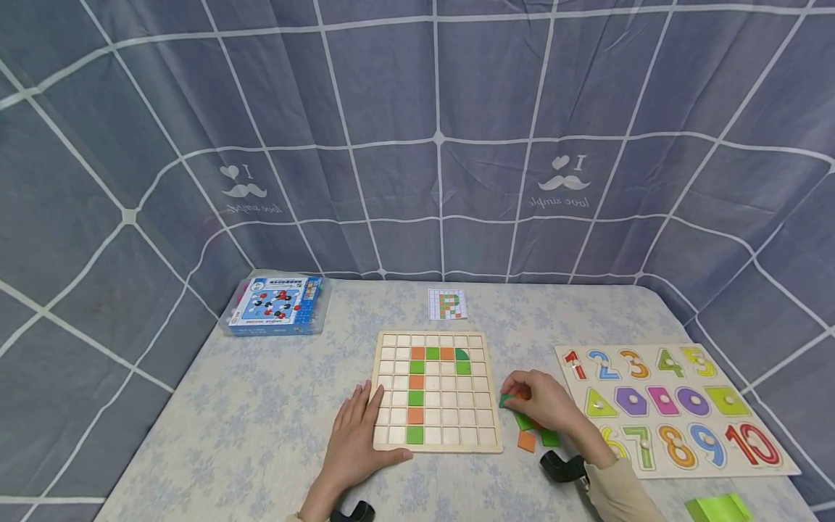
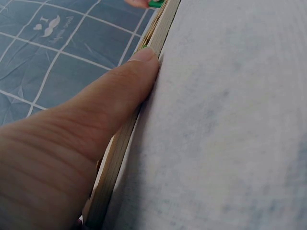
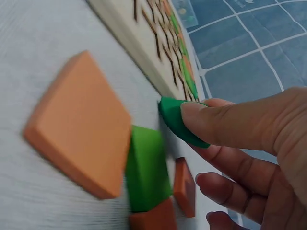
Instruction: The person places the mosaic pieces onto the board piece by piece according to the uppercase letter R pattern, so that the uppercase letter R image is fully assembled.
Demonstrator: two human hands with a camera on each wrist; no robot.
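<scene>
My right hand (image 1: 546,400) pinches a dark green, round-edged tile (image 3: 175,119) between thumb and forefinger, just right of the wooden grid board (image 1: 467,418). Beneath this hand lie loose tiles, among them an orange square (image 3: 79,127) and a green one (image 3: 147,167). The left hand (image 1: 355,438) rests at the board's near left corner, fingers spread along the left side and thumb on the front edge (image 2: 111,175). Orange and green squares alternate down one column of the board. More tiles run right along its upper row to a dark green rounded tile (image 1: 462,354), with a green square (image 1: 463,367) below.
Behind the board lies a small card (image 1: 447,304) with a coloured grid pattern. A blue boxed set (image 1: 274,306) sits at the back left. On the right is a number and shape puzzle board (image 1: 665,428). Something light green (image 1: 720,507) stands at the near right.
</scene>
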